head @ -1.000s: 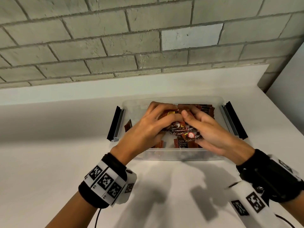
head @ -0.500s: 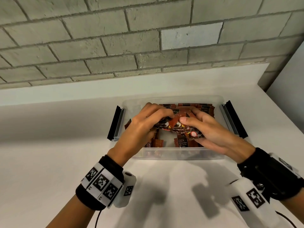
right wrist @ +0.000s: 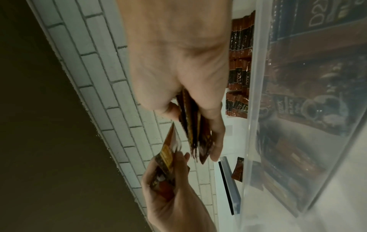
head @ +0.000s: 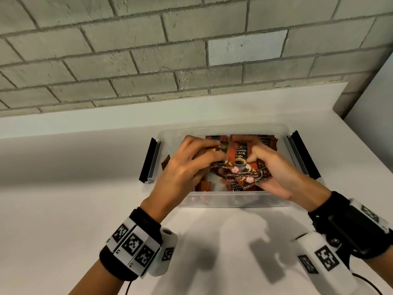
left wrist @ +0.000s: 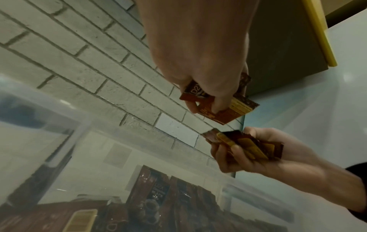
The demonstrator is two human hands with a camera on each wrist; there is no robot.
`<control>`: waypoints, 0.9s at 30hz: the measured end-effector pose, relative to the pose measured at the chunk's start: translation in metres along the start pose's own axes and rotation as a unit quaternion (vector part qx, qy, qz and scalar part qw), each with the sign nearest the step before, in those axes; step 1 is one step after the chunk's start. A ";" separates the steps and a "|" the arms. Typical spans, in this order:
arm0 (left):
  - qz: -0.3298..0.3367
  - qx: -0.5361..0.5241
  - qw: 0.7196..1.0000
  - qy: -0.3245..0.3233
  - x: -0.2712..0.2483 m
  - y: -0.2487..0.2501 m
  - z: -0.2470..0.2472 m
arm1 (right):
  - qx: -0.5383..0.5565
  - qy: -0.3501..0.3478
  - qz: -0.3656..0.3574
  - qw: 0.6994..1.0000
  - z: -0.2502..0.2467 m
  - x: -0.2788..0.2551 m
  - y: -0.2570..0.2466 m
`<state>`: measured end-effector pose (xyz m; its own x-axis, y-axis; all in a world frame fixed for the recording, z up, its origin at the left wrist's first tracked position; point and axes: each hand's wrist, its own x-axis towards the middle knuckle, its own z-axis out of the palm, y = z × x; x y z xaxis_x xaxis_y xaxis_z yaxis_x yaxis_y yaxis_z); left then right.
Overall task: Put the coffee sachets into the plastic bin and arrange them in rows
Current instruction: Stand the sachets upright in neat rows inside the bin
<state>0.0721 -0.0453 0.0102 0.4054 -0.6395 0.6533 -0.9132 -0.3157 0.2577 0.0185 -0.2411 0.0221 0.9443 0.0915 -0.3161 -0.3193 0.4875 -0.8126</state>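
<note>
both hands over the plastic bin (head: 223,201), which sits on the white desk (head: 63,199) by the brick wall (head: 148,50). left hand (head: 187,169) fingers curled, pinching a small stack of coffee sachets (left wrist: 222,108). right hand (head: 282,173) grips a fanned bundle of sachets (head: 240,165), front face reading "black coffee". more sachets stand in rows (head: 263,139) at the bin's far wall; a few lie loose on its floor (head: 205,186). black latches (head: 148,160) flipped out at both ends of the bin.
</note>
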 end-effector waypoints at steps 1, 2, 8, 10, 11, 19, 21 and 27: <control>0.013 0.012 1.000 -0.019 0.001 0.002 0.002 | 0.011 -0.017 -0.007 1.000 0.001 -0.001 0.000; 0.020 0.019 0.999 -0.042 0.002 0.004 0.004 | 0.024 -0.028 -0.015 0.999 0.001 0.000 0.000; -0.008 -0.026 0.996 -0.083 0.009 0.010 0.008 | -0.014 -0.045 -0.027 0.999 0.006 0.000 0.003; -0.030 -0.075 0.994 -0.078 0.010 0.011 0.005 | -0.055 -0.039 -0.041 0.997 0.005 0.000 0.007; -0.057 -0.115 0.989 -0.067 0.009 0.011 0.004 | -0.063 -0.040 -0.046 0.996 0.004 0.000 0.007; -0.438 -0.592 0.661 0.143 0.022 0.007 -0.007 | -0.041 0.015 -0.055 0.998 -0.006 0.003 -0.004; -0.471 -0.591 0.638 0.147 0.022 0.003 -0.006 | 0.012 0.011 -0.058 0.998 -0.006 0.004 -0.007; -0.492 -0.575 0.643 0.117 0.027 0.006 0.011 | 0.077 -0.033 -0.053 0.995 0.006 0.010 -0.011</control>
<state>0.0775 -0.0720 0.0217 0.9160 -0.3610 -0.1749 0.2998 0.3263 0.8965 0.0315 -0.2400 0.0307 0.9768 0.0878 -0.1954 -0.2068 0.6243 -0.7533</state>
